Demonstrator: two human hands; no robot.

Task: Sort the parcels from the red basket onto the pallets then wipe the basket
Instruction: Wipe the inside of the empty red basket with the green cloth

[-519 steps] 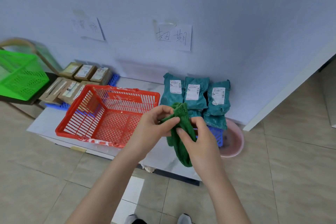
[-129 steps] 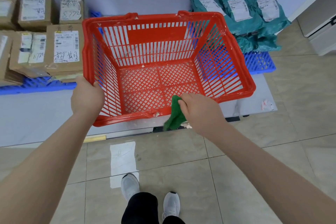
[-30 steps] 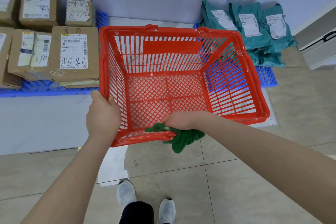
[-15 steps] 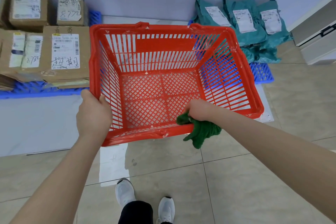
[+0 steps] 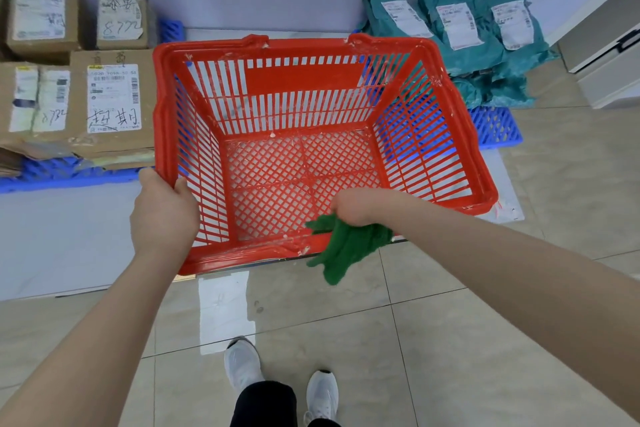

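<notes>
Presently, item 1: red basket; position: on the front edge of a pale floor slab, between 2 blue pallets, near rim overhanging the tiled floor.

Handling (judged): light, stiff moulded plastic; slatted walls likely to flex a little under pressure; smooth, so slippery if wet; not fragile; best held at the thick rolled rim, by a corner, never by the thin slats.

Appearance: bright red; 4 slatted walls, diamond-lattice floor, solid blank panel in the far wall; no parcels inside; white specks and smears along the rim and near wall, so wiping looks unfinished.

Left hand: fingers curled round the near-left corner of the rim, thumb on the inner side; firm grip, steadying the basket.

Right hand: closed in a fist on a green cloth; fingers mostly hidden beneath the hand; cloth soft and limp, draped over the near rim, tail hanging outside.

Item 2: cardboard boxes, labelled, on the left pallet.

Item 3: teal mailer bags, 3 white labels showing, on the right pallet, against the wall.
</notes>
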